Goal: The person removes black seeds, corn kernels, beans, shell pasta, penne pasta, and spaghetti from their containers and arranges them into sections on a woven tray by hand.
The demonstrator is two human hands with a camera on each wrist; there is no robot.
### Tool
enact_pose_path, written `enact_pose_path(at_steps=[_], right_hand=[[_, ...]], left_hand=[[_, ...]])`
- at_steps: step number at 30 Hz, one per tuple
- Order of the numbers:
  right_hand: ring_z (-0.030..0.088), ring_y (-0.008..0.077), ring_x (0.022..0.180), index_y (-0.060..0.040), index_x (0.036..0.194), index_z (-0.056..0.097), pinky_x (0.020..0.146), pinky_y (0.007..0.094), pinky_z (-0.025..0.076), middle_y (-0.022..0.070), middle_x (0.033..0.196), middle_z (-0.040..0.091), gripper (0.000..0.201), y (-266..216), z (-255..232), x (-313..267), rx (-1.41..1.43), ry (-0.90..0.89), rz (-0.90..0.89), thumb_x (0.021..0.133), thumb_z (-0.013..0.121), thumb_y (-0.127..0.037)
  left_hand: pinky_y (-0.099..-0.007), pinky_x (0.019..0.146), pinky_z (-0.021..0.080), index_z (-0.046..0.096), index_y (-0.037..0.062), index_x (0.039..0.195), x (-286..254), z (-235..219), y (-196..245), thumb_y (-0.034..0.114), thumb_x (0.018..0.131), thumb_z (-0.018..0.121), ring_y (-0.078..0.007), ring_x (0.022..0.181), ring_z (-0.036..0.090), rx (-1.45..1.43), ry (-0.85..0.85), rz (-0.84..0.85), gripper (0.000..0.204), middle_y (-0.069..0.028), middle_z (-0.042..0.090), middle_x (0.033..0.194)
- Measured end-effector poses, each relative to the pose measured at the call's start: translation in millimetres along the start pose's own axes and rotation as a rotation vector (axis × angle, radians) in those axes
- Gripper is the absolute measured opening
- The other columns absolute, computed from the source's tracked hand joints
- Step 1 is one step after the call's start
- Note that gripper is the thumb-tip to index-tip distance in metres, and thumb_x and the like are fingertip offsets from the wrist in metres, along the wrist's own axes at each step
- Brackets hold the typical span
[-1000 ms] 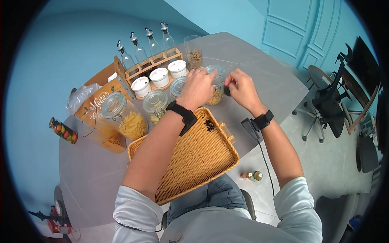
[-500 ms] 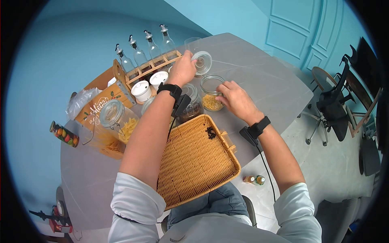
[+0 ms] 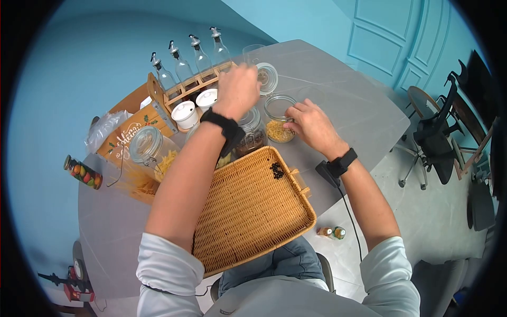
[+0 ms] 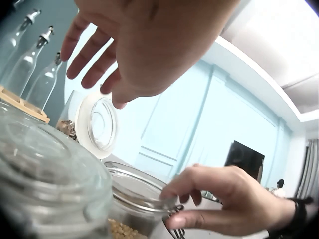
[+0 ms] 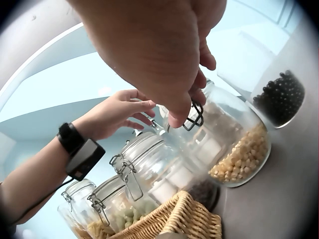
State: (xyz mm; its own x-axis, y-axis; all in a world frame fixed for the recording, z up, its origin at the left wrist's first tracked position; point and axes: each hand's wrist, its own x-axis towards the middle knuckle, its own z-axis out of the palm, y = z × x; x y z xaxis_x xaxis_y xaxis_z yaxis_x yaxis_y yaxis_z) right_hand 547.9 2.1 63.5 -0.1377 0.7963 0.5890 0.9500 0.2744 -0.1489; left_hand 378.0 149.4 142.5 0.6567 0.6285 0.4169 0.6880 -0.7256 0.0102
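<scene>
In the head view, the glass corn jar [image 3: 280, 117] stood on the surface [image 3: 343, 100] just beyond the wicker tray [image 3: 253, 211], and a tug from the right hand [image 3: 312, 127] at its rim could have tilted it. The left hand [image 3: 239, 91] was blurred near the raised lid [image 3: 268, 78]

In the left wrist view, the left hand's fingers were loosely spread with nothing visibly held; brushing the lid could have swung it down onto the other hand

In the right wrist view, the right thumb and fingers pinched the wire clasp [image 5: 200, 119], curled round it; a slip risked knocking the glass of black beans [image 5: 280, 98] beside the jar
</scene>
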Motion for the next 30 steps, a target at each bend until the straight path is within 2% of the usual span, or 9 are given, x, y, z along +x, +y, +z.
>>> enact_pose_path(at_steps=[4, 7, 10, 12, 14, 17, 24, 26, 30], right_hand=[[0.064, 0.0317, 0.094, -0.0031, 0.089, 0.073, 0.092, 0.0441, 0.052, 0.0096, 0.085, 0.069, 0.02, 8.5, -14.0, 15.7, -0.018, -0.025, -0.041, 0.09, 0.076, -0.023], [0.069, 0.0336, 0.093, -0.0011, 0.087, 0.075, 0.092, 0.0448, 0.054, 0.0136, 0.087, 0.073, 0.02, 27.4, -8.0, 39.7, -0.045, -0.037, -0.089, 0.091, 0.076, -0.021], [0.069, 0.0371, 0.082, 0.0005, 0.089, 0.075, 0.076, 0.0472, 0.054, 0.0168, 0.086, 0.074, 0.013, 36.9, 10.6, 69.4, 0.102, -0.187, -0.001, 0.088, 0.073, -0.013], [0.07, 0.0406, 0.082, -0.0008, 0.09, 0.076, 0.07, 0.0502, 0.054, 0.02, 0.087, 0.074, 0.012, 36.8, 23.9, 89.8, -0.031, -0.602, 0.002, 0.082, 0.074, -0.01], [0.072, 0.0376, 0.084, -0.0039, 0.096, 0.076, 0.072, 0.0481, 0.054, 0.0176, 0.091, 0.076, 0.02, 28.3, 26.4, 104.2, -0.087, -0.704, 0.115, 0.08, 0.081, -0.014], [0.072, 0.0291, 0.1, -0.0116, 0.123, 0.07, 0.082, 0.0432, 0.055, 0.0108, 0.11, 0.076, 0.053, 18.7, 28.8, 123.5, -0.24, -1.146, 0.206, 0.076, 0.09, -0.028], [0.074, 0.0264, 0.096, -0.0123, 0.13, 0.067, 0.079, 0.0398, 0.057, 0.0116, 0.107, 0.077, 0.058, 15.1, 33.8, 120.1, -0.213, -1.207, 0.348, 0.078, 0.09, -0.024], [0.075, 0.0277, 0.089, -0.0132, 0.105, 0.079, 0.079, 0.0431, 0.057, 0.0103, 0.097, 0.079, 0.031, 23.3, 40.1, 117.6, -0.073, -1.174, 0.374, 0.077, 0.084, -0.025], [0.074, 0.0269, 0.082, -0.0091, 0.093, 0.08, 0.074, 0.0424, 0.056, 0.0111, 0.089, 0.078, 0.018, 26.7, 39.3, 117.3, 0.045, -1.255, 0.393, 0.079, 0.08, -0.02]], left_hand=[[-0.0584, 0.11, 0.043, 0.067, 0.0028, 0.128, -47.6, -7.1, 11.4, 0.022, 0.099, 0.065, -0.0348, 0.133, 0.057, -0.044, -0.347, 0.34, 0.036, -0.018, 0.068, 0.127], [-0.0662, 0.118, 0.031, 0.064, 0.0037, 0.138, -73.4, 22.0, 7.7, 0.017, 0.099, 0.061, -0.031, 0.149, 0.043, -0.071, -0.233, 0.399, 0.041, -0.0157, 0.061, 0.144], [-0.0676, 0.122, 0.026, 0.059, 0.005, 0.144, -77.2, 22.4, 5.0, 0.012, 0.098, 0.058, -0.0301, 0.154, 0.035, -0.058, -0.259, 0.389, 0.047, -0.0125, 0.054, 0.155], [-0.0673, 0.122, 0.025, 0.058, 0.005, 0.146, -79.1, 20.8, 3.3, 0.009, 0.096, 0.058, -0.0299, 0.154, 0.035, -0.049, -0.27, 0.398, 0.05, -0.0129, 0.052, 0.157], [-0.067, 0.122, 0.025, 0.056, 0.0051, 0.148, -81.4, 16.3, 5.7, 0.007, 0.094, 0.057, -0.0298, 0.154, 0.035, -0.042, -0.279, 0.407, 0.053, -0.0133, 0.05, 0.158], [-0.0669, 0.123, 0.023, 0.056, 0.0058, 0.148, -85.0, 16.3, 12.1, 0.003, 0.089, 0.059, -0.0291, 0.155, 0.034, -0.028, -0.275, 0.376, 0.06, -0.0136, 0.047, 0.16], [-0.0652, 0.125, 0.02, 0.055, 0.0072, 0.15, -82.1, 18.5, 9.2, 0.002, 0.084, 0.063, -0.0283, 0.156, 0.032, -0.072, -0.319, 0.355, 0.067, -0.0132, 0.046, 0.161], [-0.065, 0.125, 0.02, 0.055, 0.0074, 0.15, -81.7, 18.2, 8.7, 0.002, 0.084, 0.064, -0.0283, 0.156, 0.032, -0.08, -0.32, 0.348, 0.067, -0.0132, 0.046, 0.161], [-0.0658, 0.125, 0.019, 0.055, 0.0076, 0.15, -81.6, 15.4, 7.2, 0.001, 0.083, 0.064, -0.0283, 0.156, 0.031, -0.094, -0.324, 0.35, 0.068, -0.0132, 0.045, 0.161]])
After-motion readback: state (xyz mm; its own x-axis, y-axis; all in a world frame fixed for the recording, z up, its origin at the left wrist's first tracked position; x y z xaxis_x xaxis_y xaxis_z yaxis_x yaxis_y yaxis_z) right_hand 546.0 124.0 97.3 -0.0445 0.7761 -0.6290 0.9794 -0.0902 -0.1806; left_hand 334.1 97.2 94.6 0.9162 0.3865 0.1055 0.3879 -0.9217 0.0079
